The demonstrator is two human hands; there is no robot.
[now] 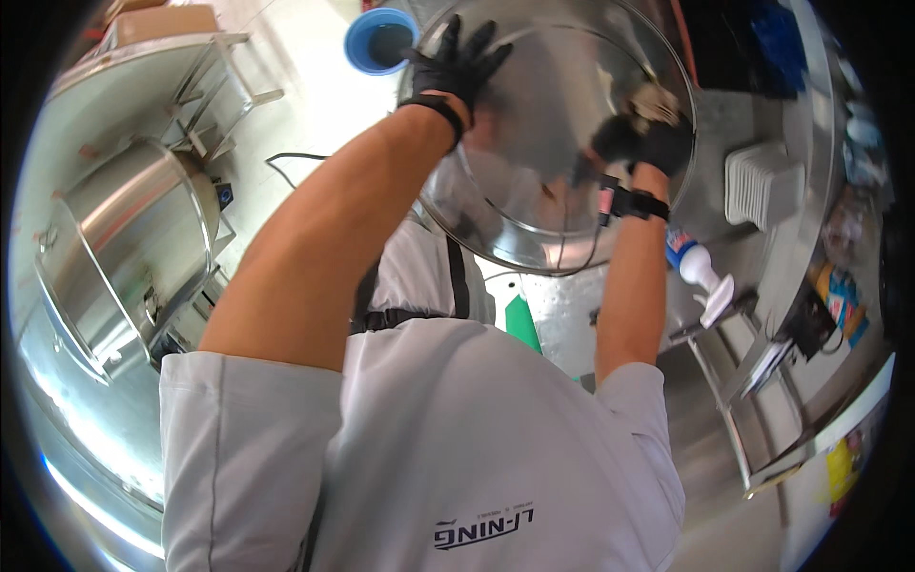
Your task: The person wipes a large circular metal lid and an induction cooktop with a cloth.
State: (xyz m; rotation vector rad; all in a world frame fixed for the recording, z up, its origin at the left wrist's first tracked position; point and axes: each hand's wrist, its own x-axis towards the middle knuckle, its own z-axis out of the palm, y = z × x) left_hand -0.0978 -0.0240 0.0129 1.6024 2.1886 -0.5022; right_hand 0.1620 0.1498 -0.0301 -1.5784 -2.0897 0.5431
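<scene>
A large round stainless steel vessel (547, 107) with a shiny inner surface lies before me. My left hand (457, 61), in a black glove with its fingers spread, is at the vessel's left rim and holds nothing. Inside the right part of the vessel, my right hand (661, 146), also in a black glove, is shut on a beige cloth (654, 104) pressed near the wall. The hand and cloth are somewhat blurred, and the metal mirrors them. A cable hangs from my right wrist across the vessel's near rim.
A blue bucket (381, 41) with dark contents stands left of the vessel. At right are a spray bottle (697, 268) and stacked white trays (763, 186) on a steel surface. A large steel drum (139, 229) and a rack (221, 93) stand at left.
</scene>
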